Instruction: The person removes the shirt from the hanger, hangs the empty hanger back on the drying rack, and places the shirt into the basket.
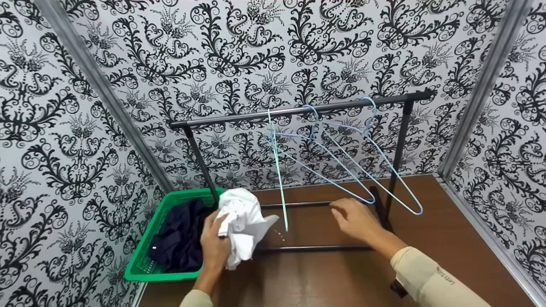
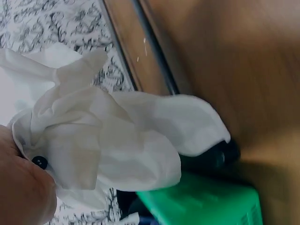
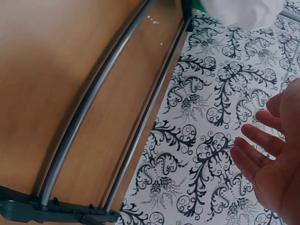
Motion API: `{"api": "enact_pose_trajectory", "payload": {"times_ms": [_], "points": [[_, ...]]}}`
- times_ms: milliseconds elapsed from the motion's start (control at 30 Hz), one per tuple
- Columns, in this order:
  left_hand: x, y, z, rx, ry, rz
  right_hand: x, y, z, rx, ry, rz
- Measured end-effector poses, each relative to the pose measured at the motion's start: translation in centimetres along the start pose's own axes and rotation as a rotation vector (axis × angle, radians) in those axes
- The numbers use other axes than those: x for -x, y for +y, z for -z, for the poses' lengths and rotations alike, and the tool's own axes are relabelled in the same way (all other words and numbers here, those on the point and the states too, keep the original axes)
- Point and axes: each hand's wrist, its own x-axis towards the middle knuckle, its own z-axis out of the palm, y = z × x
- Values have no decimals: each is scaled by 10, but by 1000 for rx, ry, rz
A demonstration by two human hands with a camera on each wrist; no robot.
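A crumpled white garment (image 1: 243, 224) with a dark button (image 2: 40, 162), seemingly a shirt, is bunched up in my left hand (image 1: 215, 241). That hand grips it above the table, beside the green basket's right edge. In the left wrist view the loose cloth (image 2: 136, 150) spreads out from the fingers. My right hand (image 1: 354, 217) holds nothing and reaches over the low part of the rack, just below the hangers. The right wrist view shows its fingers (image 3: 262, 136) spread and loosely bent. Nearest to the garment is a pale green hanger (image 1: 279, 183), hanging edge-on from the rail.
A dark metal clothes rack (image 1: 247, 117) stands on the brown table (image 1: 315, 277). Two bluish hangers, one in the middle (image 1: 345, 164) and one farther right (image 1: 396, 175), hang from it. Dark navy cloth (image 1: 181, 238) lies in the green basket (image 1: 149, 245). Patterned walls enclose the back and sides.
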Motion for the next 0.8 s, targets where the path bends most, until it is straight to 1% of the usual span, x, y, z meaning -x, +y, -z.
{"api": "enact_pose_trajectory", "payload": {"times_ms": [67, 167, 267, 433, 533, 633, 700, 800], "points": [[-7, -5, 7, 18, 35, 22, 2, 4, 0, 9, -8, -6], [-21, -14, 24, 44, 91, 80, 4, 8, 1, 16, -17, -12], [-37, -22, 47, 65, 136, 156, 5, 10, 1, 9, -24, -31], [-62, -30, 89, 108, 208, 297, 8, 10, 3, -36, -45, -104], [-75, -39, 106, 93, 277, 364, 9, 8, 4, -46, -59, -126], [-80, -56, 114, 44, 321, 393, 9, 8, 4, -40, -70, -127], [-78, -68, 116, 18, 319, 413, 8, 8, 3, -42, -76, -126], [-68, -82, 114, 14, 254, 479, 6, 7, 3, -50, -75, -120]]}}
